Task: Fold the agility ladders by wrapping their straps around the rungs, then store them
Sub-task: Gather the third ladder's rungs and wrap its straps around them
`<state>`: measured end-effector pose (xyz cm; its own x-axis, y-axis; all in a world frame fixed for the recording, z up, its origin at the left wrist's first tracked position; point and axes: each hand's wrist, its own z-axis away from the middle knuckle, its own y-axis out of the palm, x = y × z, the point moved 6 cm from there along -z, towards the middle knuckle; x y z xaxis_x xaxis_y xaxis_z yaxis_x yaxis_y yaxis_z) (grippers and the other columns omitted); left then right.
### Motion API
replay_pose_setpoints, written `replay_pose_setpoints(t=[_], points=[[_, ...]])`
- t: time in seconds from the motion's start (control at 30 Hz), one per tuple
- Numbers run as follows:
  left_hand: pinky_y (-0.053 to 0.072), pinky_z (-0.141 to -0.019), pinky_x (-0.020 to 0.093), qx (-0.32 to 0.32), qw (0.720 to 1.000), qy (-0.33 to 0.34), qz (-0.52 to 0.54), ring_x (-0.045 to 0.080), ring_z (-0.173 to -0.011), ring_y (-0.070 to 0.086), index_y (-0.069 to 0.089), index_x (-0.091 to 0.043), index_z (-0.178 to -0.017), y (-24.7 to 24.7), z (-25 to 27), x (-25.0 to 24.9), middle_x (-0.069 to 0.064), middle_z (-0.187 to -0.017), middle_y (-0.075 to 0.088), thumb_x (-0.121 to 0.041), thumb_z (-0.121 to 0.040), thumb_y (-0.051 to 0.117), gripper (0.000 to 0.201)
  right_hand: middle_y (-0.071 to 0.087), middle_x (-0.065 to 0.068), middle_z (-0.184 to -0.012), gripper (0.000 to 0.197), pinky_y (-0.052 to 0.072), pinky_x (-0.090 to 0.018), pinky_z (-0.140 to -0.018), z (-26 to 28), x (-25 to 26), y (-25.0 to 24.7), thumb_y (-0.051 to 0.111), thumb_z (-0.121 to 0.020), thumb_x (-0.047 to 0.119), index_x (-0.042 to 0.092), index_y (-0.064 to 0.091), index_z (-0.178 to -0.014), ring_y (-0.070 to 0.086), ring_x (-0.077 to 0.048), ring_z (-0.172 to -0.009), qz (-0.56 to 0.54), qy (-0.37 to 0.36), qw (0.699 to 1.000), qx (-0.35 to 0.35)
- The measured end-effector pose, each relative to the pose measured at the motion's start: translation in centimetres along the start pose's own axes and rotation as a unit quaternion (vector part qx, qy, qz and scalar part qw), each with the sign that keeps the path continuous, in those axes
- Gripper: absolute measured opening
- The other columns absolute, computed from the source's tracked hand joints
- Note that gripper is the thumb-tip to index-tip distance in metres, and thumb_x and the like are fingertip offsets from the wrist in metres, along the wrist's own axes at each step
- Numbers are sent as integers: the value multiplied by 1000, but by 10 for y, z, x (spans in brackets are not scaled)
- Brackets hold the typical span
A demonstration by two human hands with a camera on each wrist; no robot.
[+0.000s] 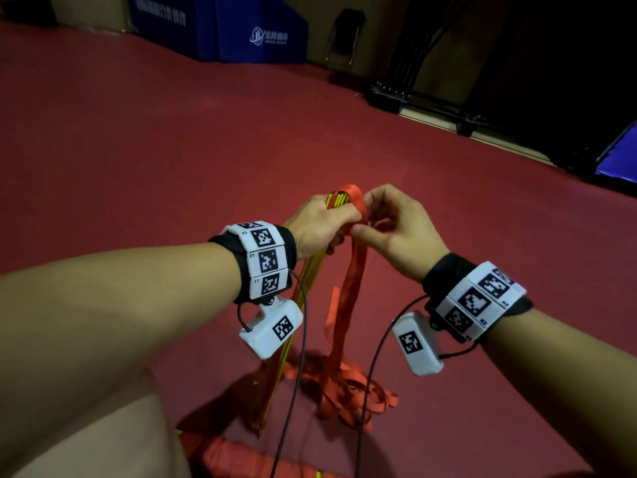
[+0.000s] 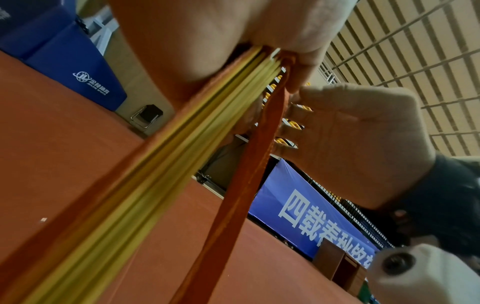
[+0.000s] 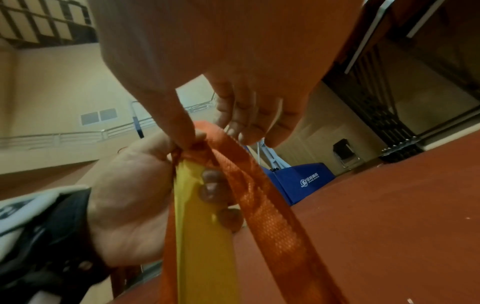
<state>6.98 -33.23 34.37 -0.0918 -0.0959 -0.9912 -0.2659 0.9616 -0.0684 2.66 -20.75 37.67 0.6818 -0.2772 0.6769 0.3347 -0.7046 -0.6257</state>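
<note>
My left hand (image 1: 319, 224) grips the top of a bundle of yellow rungs (image 1: 336, 199) that stands nearly upright, its lower end near the floor. In the left wrist view the stacked rungs (image 2: 145, 185) run down from my palm. My right hand (image 1: 386, 222) pinches the red strap (image 1: 350, 281) against the top of the bundle, thumb and forefinger on a loop of it. The strap (image 3: 262, 207) hangs from that pinch beside a yellow rung (image 3: 202, 236). Its loose length lies in a heap (image 1: 348, 391) on the floor below.
The floor (image 1: 172, 150) is dark red sports flooring. Blue padded blocks (image 1: 220, 25) and a folding chair (image 1: 344, 36) stand at the far wall. A dark metal frame (image 1: 413, 94) sits far right. More red strap and a yellow tip (image 1: 241, 460) lie near my feet.
</note>
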Motion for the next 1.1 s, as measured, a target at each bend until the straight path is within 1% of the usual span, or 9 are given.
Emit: replay_pose_setpoints(t=[0.1, 0.23, 0.33, 0.47, 0.57, 0.7, 0.87, 0.97, 1.1], points=[[39, -51, 30, 20, 1000, 3, 2, 18, -48, 45, 57, -20, -65, 2, 2, 2, 1, -54, 48, -42, -69, 66, 24, 73, -2, -87, 41, 58, -49, -76, 1, -8, 9, 75, -68, 48, 19, 61, -93, 72, -20, -80, 9, 35, 999, 36], [38, -51, 27, 41, 999, -2, 9, 14, -48, 45, 58, -17, -69, 2, 4, 3, -3, -56, 52, -32, -86, 67, 25, 75, -3, -84, 11, 56, -53, -80, -2, -14, 3, 73, -87, 24, 16, 65, -84, 72, -27, -83, -2, 49, 998, 27], [37, -52, 27, 56, 998, -6, 10, 14, -50, 44, 58, -14, -74, 1, 5, 2, -2, -58, 51, -16, -95, 65, 23, 74, -8, -85, 9, 57, -50, -80, -2, -12, 0, 69, -91, 15, 12, 64, -85, 70, -24, -79, -5, 46, 998, 31], [35, -52, 27, 75, 997, -1, 23, 15, -50, 43, 54, -15, -71, 2, 7, 1, 0, -59, 49, -9, -93, 68, 26, 66, -14, -77, 16, 47, -40, -65, -1, -10, 0, 72, -90, 19, 8, 62, -84, 55, -19, -68, -41, 39, 998, 41], [34, -51, 27, 74, 997, -9, 29, 15, -47, 41, 55, -13, -69, 4, 7, 0, 0, -56, 50, -5, -94, 63, 28, 68, -27, -83, 16, 48, -41, -71, 1, -9, -1, 73, -86, 12, -1, 64, -82, 61, -26, -75, -138, 48, 988, 48], [34, -51, 27, 19, 999, -24, 20, 19, -48, 38, 54, -12, -70, -1, 4, 0, 4, -56, 50, -13, -76, 58, 7, 60, -11, -66, 11, 44, -33, -68, -2, -15, -8, 66, -81, 11, 6, 63, -72, 54, -22, -66, -218, 87, 972, 1], [34, -52, 32, -45, 998, -27, -26, 21, -47, 36, 53, -11, -63, -9, 0, 3, 9, -55, 47, 0, -85, 53, 24, 57, -9, -60, 29, 45, -37, -66, 1, -14, -1, 57, -95, 14, 13, 62, -67, 54, -24, -54, -244, 97, 964, 30], [34, -53, 36, -52, 997, -20, -46, 23, -50, 38, 55, -8, -63, -13, -2, 3, 13, -58, 46, -1, -82, 56, 20, 56, -11, -70, 27, 47, -34, -58, 3, -14, 7, 55, -101, 11, 7, 60, -74, 55, -21, -48, -186, 96, 977, 46], [32, -50, 31, -20, 999, -13, -36, 21, -50, 36, 54, -11, -61, -12, -3, 4, 12, -58, 44, -1, -84, 61, 26, 64, -4, -108, 20, 50, -31, -54, 4, -16, 13, 63, -96, 14, 6, 69, -79, 59, -18, -54, -141, 85, 985, 56]])
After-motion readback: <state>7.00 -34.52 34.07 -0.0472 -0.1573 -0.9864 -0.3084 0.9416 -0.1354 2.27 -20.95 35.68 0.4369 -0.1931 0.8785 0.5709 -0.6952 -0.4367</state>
